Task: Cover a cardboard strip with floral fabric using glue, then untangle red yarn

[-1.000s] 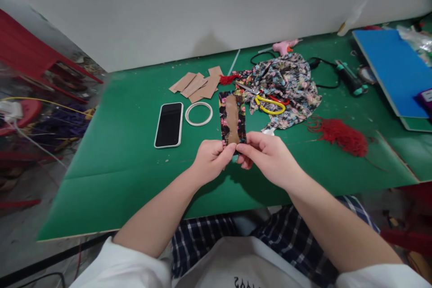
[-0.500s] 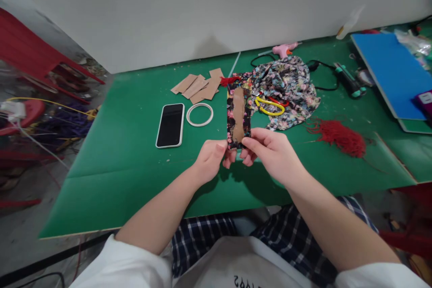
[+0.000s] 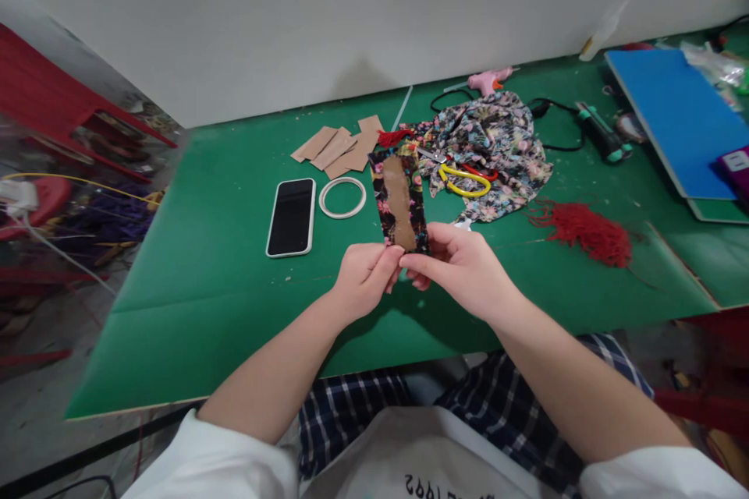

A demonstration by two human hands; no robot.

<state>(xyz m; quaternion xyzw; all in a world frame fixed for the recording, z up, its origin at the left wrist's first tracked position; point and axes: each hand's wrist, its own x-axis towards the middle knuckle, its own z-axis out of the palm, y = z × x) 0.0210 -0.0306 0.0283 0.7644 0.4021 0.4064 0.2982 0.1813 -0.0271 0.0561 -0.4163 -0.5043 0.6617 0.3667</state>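
Both hands hold a cardboard strip point(image 3: 399, 203) with black floral cloth folded over its long edges, brown card bare down the middle. My left hand point(image 3: 363, 274) pinches its near left corner, thumb on top. At the near right corner my right hand point(image 3: 462, 265) is closed on it, thumb laid across the near end. Beyond the strip's far end lie a small red tassel point(image 3: 393, 138) and scissors point(image 3: 465, 181) with yellow and red handles. The scissors rest on crumpled floral fabric point(image 3: 491, 140). Some fingers are hidden beneath the strip.
On the green table point(image 3: 222, 281) lie a phone point(image 3: 292, 217), a roll of white tape point(image 3: 342, 180) and several cardboard pieces point(image 3: 336, 148). A pink glue gun point(image 3: 490, 81), red threads point(image 3: 594, 234), a dark green-tipped tool point(image 3: 602, 136) and a blue board point(image 3: 672, 121) are to the right. A wall stands behind.
The cloth-covered strip has shifted left and tilted, its far end leaning left. My left thumb now presses on the near end, and my two thumbs have come together.
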